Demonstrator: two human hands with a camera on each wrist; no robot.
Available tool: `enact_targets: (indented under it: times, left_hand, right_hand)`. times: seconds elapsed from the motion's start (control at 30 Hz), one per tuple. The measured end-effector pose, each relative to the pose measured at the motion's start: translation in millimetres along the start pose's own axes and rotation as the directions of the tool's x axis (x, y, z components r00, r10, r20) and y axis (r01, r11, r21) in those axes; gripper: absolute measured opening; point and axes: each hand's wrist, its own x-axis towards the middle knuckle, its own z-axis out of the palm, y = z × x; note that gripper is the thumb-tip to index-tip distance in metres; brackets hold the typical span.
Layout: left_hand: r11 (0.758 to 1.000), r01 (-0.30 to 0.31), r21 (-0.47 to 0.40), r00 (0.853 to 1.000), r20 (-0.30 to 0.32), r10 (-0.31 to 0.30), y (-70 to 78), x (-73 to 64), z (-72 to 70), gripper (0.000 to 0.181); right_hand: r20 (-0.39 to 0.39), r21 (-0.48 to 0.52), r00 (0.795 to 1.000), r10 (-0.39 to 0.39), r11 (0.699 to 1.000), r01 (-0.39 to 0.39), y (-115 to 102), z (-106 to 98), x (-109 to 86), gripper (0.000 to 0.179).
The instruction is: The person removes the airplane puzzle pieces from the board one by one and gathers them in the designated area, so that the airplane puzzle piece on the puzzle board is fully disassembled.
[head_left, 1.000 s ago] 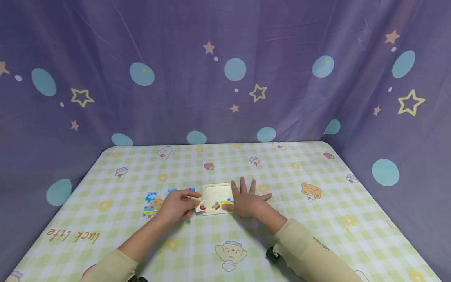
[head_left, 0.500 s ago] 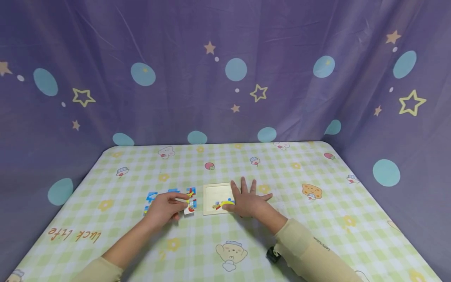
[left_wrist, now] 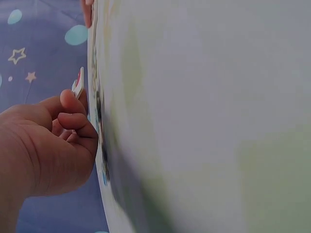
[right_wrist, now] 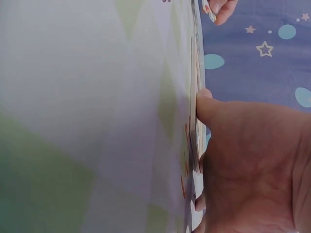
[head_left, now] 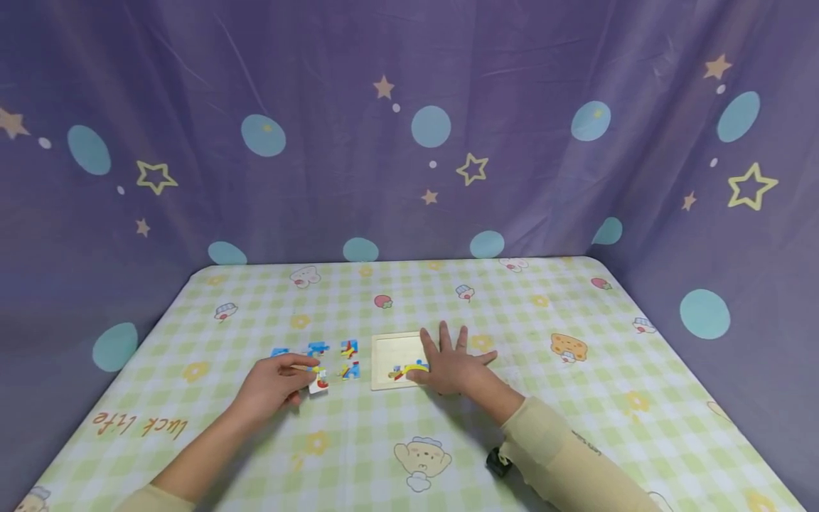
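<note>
My left hand (head_left: 271, 384) pinches a jigsaw puzzle piece (head_left: 318, 385), white with red and yellow print, between thumb and fingers. In the left wrist view this puzzle piece (left_wrist: 79, 81) stands tilted above the tabletop, held at the fingertips. It is left of the shallow wooden puzzle tray (head_left: 393, 348). My right hand (head_left: 453, 368) lies with fingers spread over the tray's right side, its thumb on printed pieces (head_left: 402, 371) along the tray's near edge. The right wrist view shows the thumb of this hand (right_wrist: 252, 160) at the tray's edge (right_wrist: 193, 97). The hand hides the tray's right part.
Loose blue, red and yellow puzzle pieces (head_left: 350, 370) lie left of the tray, some partly hidden behind my left hand. A green-and-white checked cloth (head_left: 512, 320) covers the table. A purple curtain (head_left: 320, 178) with stars and dots hangs behind it.
My left hand has moved left from the tray's left edge with the puzzle piece still pinched, passing over the loose pieces. My right hand stays on the tray.
</note>
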Motion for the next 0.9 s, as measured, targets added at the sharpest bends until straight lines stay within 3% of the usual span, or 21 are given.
enact_targets:
  times: [0.4, 0.63, 0.9]
  left_hand:
    - [0.998, 0.011, -0.061, 1.0, -0.009, -0.012, -6.8, -4.3, -11.7, 0.035]
    - [1.0, 0.012, -0.019, 1.0, 0.003, -0.012, -9.9, -7.7, -19.3, 0.034]
    - [0.997, 0.06, 0.046, 0.998, 0.026, -0.061, -19.7, -13.0, -32.2, 0.035]
  right_hand:
    - [0.03, -0.014, 0.999, -0.02, 1.0, 0.02, 2, -2, -1.5, 0.099]
    - [0.029, -0.01, 0.999, -0.035, 0.999, 0.036, 1, -4, -5.3, 0.111]
    - [0.019, -0.023, 0.999, -0.03, 0.999, 0.031, 0, -3, -4.7, 0.112]
